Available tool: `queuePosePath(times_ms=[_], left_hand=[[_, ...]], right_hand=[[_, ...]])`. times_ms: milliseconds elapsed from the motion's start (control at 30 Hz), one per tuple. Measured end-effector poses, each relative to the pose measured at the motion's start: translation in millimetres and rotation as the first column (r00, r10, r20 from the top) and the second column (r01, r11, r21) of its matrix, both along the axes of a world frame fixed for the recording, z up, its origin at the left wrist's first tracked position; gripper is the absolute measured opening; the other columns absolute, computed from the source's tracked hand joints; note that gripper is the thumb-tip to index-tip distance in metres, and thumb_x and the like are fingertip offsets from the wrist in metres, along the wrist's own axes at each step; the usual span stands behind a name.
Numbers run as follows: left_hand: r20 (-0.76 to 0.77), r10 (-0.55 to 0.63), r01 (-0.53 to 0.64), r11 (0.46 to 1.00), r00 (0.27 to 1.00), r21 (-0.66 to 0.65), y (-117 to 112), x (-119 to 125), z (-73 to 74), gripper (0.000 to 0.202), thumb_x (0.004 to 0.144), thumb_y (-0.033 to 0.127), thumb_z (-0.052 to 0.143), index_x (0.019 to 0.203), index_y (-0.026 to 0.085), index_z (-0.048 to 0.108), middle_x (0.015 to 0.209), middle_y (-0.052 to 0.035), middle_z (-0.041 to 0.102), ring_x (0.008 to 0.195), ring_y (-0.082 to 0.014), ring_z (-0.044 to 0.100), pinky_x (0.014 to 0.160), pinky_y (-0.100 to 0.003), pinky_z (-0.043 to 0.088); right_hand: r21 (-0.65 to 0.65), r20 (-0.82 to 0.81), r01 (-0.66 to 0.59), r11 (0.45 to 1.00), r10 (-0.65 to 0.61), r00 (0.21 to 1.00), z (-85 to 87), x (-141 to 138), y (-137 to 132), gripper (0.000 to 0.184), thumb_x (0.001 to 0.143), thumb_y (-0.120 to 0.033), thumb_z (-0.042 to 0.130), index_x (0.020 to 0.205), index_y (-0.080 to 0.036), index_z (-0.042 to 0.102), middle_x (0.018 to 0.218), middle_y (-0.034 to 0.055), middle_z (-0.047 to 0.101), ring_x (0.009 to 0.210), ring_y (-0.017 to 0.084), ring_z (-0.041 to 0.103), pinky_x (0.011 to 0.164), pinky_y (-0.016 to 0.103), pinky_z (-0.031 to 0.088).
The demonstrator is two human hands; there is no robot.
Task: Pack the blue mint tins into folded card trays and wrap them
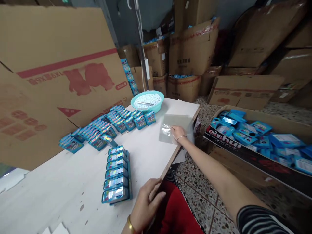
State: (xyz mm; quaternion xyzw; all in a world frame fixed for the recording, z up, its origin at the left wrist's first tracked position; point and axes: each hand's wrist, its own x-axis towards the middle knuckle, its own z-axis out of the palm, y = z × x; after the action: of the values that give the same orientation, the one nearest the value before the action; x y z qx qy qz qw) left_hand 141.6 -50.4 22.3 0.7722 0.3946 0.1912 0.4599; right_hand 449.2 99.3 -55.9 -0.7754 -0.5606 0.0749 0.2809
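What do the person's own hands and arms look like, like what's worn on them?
Both hands are ungloved. The left hand has a smooth gold-coloured bangle at the wrist. The right hand has a thinner, pale bracelet, and a dark sleeve with lighter stripes covers that upper arm.

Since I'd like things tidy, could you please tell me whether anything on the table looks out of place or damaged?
One blue box sits askew beside the neater rows of boxes, out of line with them. The white tabletop also has brownish marks; whether stains or chips, I cannot tell.
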Motion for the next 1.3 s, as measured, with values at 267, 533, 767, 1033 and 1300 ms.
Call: queuePosePath(times_ms=[267, 533, 767, 1033, 1300], left_hand=[[0.315, 0.738, -0.384, 0.607, 0.597, -0.696, 45, 55, -42.8, 0.057, 0.059, 0.052, 0.074, 0.101, 0.016, 0.058, 0.106, -0.0121, 0.062, 0.082, -0.0168, 0.064, 0.066, -0.027, 0.052], [0.227, 0.824, -0.631, 0.548, 0.518, -0.549, 30, 29, -65.6, 0.045, 0.057, 0.054, 0.070, 0.054, 0.018, 0.044, 0.043, 0.0061, 0.047, 0.034, -0.0070, 0.043, 0.035, -0.019, 0.034], [0.251, 0.798, -0.667, 0.598, 0.548, -0.444, 21, 25, -65.6, 0.046, 0.061, 0.055, 0.067, 0.054, 0.018, 0.042, 0.048, 0.0046, 0.048, 0.042, -0.0083, 0.047, 0.039, -0.019, 0.038], [0.277, 0.746, -0.705, 0.664, 0.606, -0.247, 26, 37, -59.8, 0.029, 0.068, 0.041, 0.062, 0.060, 0.017, 0.048, 0.082, -0.0061, 0.061, 0.060, -0.0116, 0.056, 0.050, -0.024, 0.045], [0.220, 0.595, -0.628, 0.766, 0.773, 0.135, 24, 41, -54.8, 0.013, 0.065, 0.015, 0.052, 0.054, 0.018, 0.047, 0.083, -0.0053, 0.063, 0.087, -0.0182, 0.059, 0.076, -0.029, 0.043]], right_hand=[[0.286, -0.289, -0.207, 0.936, 0.290, 0.912, 37.0, -120, -65, 0.035, 0.092, -0.036, 0.036, 0.086, -0.019, 0.065, 0.082, 0.0048, 0.067, 0.081, 0.018, 0.059, 0.076, 0.028, 0.045], [0.259, -0.472, -0.458, 0.850, 0.525, 0.708, -8.8, -146, -133, 0.049, 0.080, -0.048, 0.057, 0.121, -0.021, 0.050, 0.121, 0.0113, 0.054, 0.115, 0.023, 0.049, 0.098, 0.041, 0.040], [0.263, -0.622, -0.412, 0.872, 0.480, 0.619, -9.7, -128, -120, 0.033, 0.089, -0.044, 0.041, 0.070, -0.021, 0.053, 0.075, 0.0032, 0.059, 0.079, 0.018, 0.057, 0.075, 0.032, 0.047], [0.169, -0.433, -0.489, 0.856, 0.510, 0.743, 13.6, -113, -121, 0.034, 0.076, -0.044, 0.059, 0.099, -0.018, 0.058, 0.096, 0.0071, 0.063, 0.091, 0.020, 0.058, 0.081, 0.032, 0.046], [0.054, -0.046, -0.324, 0.945, 0.326, 0.944, 34.5, -126, -130, 0.026, 0.089, -0.019, 0.039, 0.098, -0.018, 0.063, 0.096, 0.0070, 0.067, 0.090, 0.019, 0.060, 0.078, 0.026, 0.042]])
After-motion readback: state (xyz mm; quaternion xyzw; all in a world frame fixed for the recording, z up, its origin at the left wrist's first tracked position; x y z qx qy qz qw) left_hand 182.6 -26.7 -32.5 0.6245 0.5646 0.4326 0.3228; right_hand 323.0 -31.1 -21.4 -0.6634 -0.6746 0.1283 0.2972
